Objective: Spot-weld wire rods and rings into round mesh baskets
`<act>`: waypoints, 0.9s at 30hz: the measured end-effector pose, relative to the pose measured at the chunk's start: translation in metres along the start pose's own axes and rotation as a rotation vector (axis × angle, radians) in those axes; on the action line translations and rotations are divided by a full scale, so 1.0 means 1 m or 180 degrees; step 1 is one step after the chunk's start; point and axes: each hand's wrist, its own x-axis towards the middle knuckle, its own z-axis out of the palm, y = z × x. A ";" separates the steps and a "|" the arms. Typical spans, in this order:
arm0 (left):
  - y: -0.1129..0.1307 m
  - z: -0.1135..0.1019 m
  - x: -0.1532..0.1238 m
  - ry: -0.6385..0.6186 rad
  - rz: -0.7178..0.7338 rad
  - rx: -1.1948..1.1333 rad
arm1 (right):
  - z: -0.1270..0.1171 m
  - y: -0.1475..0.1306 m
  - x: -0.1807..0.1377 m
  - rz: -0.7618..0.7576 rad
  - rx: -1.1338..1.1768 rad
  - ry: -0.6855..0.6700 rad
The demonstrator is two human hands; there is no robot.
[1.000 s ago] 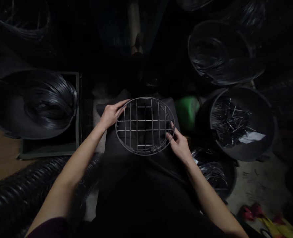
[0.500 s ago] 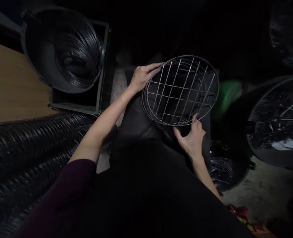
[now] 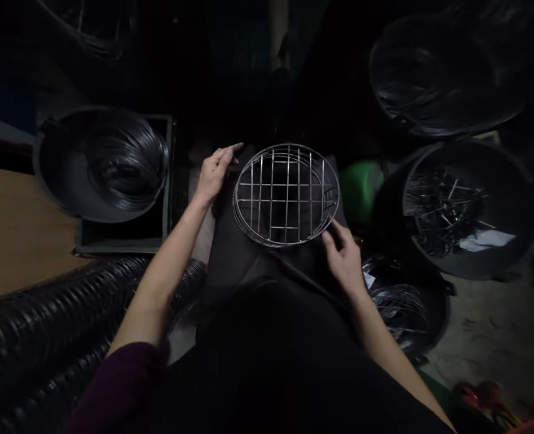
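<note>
Lower centre: dark lap; round wire grille (image 3: 286, 194) rests on it, cross-wires all in place. Right hand (image 3: 346, 258) pinches near rim. Left hand (image 3: 215, 170) spread, just off far-left rim. Centre right: tub of cut wire pieces (image 3: 470, 208).

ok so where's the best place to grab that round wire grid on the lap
Probably by the outer ring of the round wire grid, one hand at each side. The rim is stacked hoops, thicker than the thin crossbars, and it lies nearly flat on the lap. The right hand already touches its near right edge; the left hand is just off the left edge, fingers open.
</note>
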 end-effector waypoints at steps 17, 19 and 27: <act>0.027 -0.013 0.007 -0.1107 0.0085 0.0255 | -0.004 -0.021 0.039 0.0426 0.0870 0.0218; 0.028 -0.010 0.014 -0.1222 0.0100 0.0394 | -0.003 -0.027 0.041 0.0397 0.0864 0.0406; 0.016 -0.003 0.015 -0.0939 0.0273 0.0685 | -0.001 -0.031 0.042 0.0400 0.0845 0.0500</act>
